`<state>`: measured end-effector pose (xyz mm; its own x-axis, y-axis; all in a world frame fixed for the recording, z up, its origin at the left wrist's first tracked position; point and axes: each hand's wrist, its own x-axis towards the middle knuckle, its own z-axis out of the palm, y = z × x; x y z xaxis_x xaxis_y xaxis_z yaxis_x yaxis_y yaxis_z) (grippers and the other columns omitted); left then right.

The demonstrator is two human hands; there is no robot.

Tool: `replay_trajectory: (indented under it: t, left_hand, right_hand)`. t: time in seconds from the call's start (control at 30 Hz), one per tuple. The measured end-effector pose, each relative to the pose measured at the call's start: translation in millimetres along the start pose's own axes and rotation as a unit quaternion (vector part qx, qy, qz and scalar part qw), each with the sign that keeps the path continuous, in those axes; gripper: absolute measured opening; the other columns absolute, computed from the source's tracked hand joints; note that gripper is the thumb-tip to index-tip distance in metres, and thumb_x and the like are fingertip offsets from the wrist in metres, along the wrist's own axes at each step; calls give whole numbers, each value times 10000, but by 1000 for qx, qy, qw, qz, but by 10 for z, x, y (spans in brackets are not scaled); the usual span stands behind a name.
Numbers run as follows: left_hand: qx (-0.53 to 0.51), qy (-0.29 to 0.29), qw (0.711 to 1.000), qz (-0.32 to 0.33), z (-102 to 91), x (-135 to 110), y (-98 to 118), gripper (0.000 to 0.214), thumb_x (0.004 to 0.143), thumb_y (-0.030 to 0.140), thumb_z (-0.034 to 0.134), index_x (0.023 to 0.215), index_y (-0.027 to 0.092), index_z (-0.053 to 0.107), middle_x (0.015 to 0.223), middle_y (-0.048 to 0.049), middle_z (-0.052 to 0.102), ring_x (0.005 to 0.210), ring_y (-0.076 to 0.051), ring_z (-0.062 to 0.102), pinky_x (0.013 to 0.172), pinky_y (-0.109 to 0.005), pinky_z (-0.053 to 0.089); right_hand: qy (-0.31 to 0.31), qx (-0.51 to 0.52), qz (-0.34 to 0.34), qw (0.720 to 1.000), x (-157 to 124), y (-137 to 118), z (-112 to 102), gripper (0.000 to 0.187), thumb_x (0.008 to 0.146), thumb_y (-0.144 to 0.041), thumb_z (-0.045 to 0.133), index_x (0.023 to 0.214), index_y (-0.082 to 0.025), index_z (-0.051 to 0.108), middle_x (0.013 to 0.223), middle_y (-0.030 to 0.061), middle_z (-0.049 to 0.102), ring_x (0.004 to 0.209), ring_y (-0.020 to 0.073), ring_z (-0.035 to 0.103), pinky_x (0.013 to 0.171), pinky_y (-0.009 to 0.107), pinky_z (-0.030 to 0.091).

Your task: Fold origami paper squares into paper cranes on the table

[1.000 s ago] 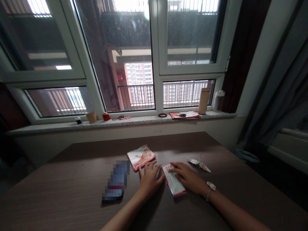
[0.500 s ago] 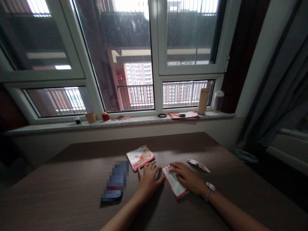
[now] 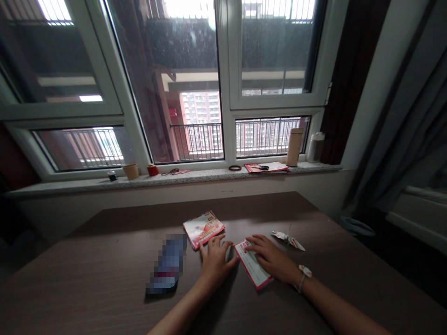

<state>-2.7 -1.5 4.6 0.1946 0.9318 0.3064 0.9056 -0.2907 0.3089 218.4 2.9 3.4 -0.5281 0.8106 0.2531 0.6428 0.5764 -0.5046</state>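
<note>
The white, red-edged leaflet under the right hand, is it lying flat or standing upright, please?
It lies flat: the leaflet shows its printed face upward on the brown woodgrain table, beneath the right hand.

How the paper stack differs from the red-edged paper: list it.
The red-edged paper is narrower; the paper stack is broader. The red-edged paper lies partly under the right hand; the paper stack lies farther back, near the left hand. Both lie on the table and show red and white.

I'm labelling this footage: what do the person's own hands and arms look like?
Left hand and right hand are bare, and no sleeves show on the forearms. A thin, pale band circles the right wrist, carrying a whitish piece with reddish marks.
</note>
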Motion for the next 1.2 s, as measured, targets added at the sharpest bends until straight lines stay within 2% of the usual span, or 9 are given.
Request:
replay_trajectory:
  t: [0.43, 0.7, 1.2]
  left_hand:
    - [-6, 12, 1000, -3, -15, -22, 16, 308, 788, 420, 641, 1078, 318, 651, 1343, -75, 520, 1265, -315, 407, 1050, -686, 116]
    - [-6, 1, 1000, -1, -33, -19, 30, 272, 785, 452, 654, 1056, 436, 674, 1363, -38, 507, 1267, -323, 394, 1035, -700, 94]
    - [0, -6, 1000, -12, -67, -33, 66, 283, 805, 449, 629, 1085, 448, 669, 1327, -61, 535, 1259, -327, 397, 1044, -698, 72]
  right_hand:
    - [0, -6, 3, 1000, -1, 31, 15, 483, 835, -140, 413, 1281, -265, 549, 1427, 15, 458, 1347, 196, 314, 1156, 419, 236]
    - [-7, -18, 7, 1000, -3, 10, 9, 484, 823, -140, 417, 1272, -252, 560, 1418, 28, 463, 1337, 212, 317, 1153, 425, 234]
    - [2, -16, 15, 1000, 0, -28, -7, 519, 795, -134, 418, 1287, -253, 534, 1442, 23, 424, 1351, 211, 284, 1154, 427, 229]
